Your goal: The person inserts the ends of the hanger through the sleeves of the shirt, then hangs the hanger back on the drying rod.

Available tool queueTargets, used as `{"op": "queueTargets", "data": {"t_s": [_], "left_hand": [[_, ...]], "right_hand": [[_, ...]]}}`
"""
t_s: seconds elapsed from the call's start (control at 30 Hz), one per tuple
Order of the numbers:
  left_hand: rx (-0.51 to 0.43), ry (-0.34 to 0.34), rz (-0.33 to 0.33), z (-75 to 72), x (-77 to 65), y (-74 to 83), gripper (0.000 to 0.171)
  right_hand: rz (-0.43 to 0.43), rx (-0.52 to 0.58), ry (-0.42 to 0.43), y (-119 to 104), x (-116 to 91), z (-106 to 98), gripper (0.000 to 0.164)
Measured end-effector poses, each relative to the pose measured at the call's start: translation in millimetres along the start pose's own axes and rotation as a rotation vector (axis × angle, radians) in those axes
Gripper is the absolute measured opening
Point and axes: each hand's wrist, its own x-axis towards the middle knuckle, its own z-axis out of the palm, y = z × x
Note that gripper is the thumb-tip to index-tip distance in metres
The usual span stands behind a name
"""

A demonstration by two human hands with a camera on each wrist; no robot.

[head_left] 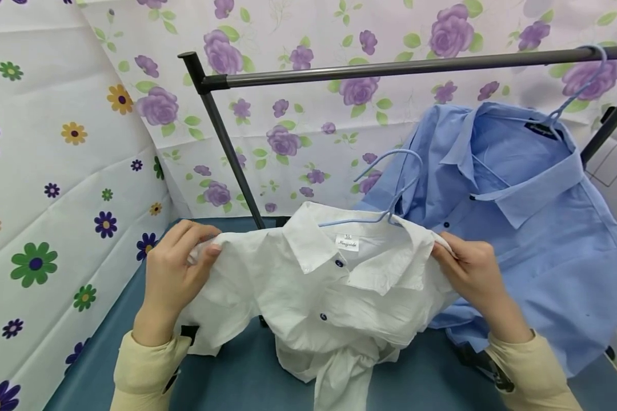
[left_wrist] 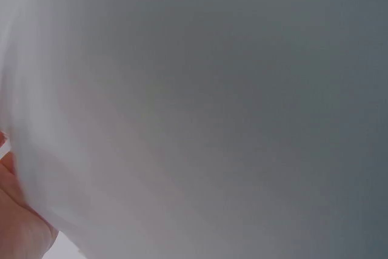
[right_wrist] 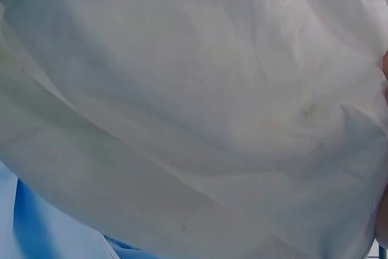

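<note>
A white collared shirt (head_left: 298, 297) with dark buttons is held up in front of the rack. My left hand (head_left: 177, 268) pinches its shoulder on the left side, thumb and fingers on the cloth. On the other side my right hand (head_left: 468, 271) grips the shirt near the collar and shoulder. A light blue hanger (head_left: 391, 205) sits inside the collar, its hook sticking up free below the bar. White cloth fills most of both wrist views, blurred in the left one, so the hanger's arms inside are hidden.
A dark metal rack bar (head_left: 370, 69) runs across the back. From its right part hangs a blue shirt (head_left: 555, 257) on a blue hanger, close beside my right hand. Under the shirts lies a blue-green surface (head_left: 267, 382); floral sheets (head_left: 298, 131) stand behind.
</note>
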Motion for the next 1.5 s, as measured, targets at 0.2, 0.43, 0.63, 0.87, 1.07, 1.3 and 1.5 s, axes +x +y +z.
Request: {"op": "queueTargets", "data": {"t_s": [0.2,0.43,0.63,0.87,1.07,1.3,1.5], "left_hand": [[-0.046,-0.160,0.107,2.2,13.5,21.2,0.059],[-0.097,-0.318,0.227,14.2,14.7,37.3,0.045],[-0.115,-0.301,0.256,20.0,12.1,42.0,0.038],[-0.057,-0.231,0.266,20.4,8.6,39.6,0.036],[-0.030,-0.161,0.263,16.2,7.8,35.3,0.036],[-0.039,-0.076,0.281,13.0,8.4,30.5,0.037],[-0.050,-0.050,0.271,11.8,8.1,27.7,0.038]], "right_hand": [[-0.058,0.031,-0.023,-4.1,2.7,4.2,0.049],[-0.108,0.019,-0.021,-8.3,5.3,10.9,0.047],[-0.130,0.016,-0.035,-10.9,7.8,14.3,0.046],[-0.112,0.066,-0.109,-10.9,10.4,13.3,0.044],[-0.042,0.119,-0.184,-7.2,12.1,4.8,0.040],[0.037,0.108,-0.234,-4.4,7.5,-6.2,0.038],[0.072,0.115,-0.262,1.3,2.3,-13.4,0.016]]}}
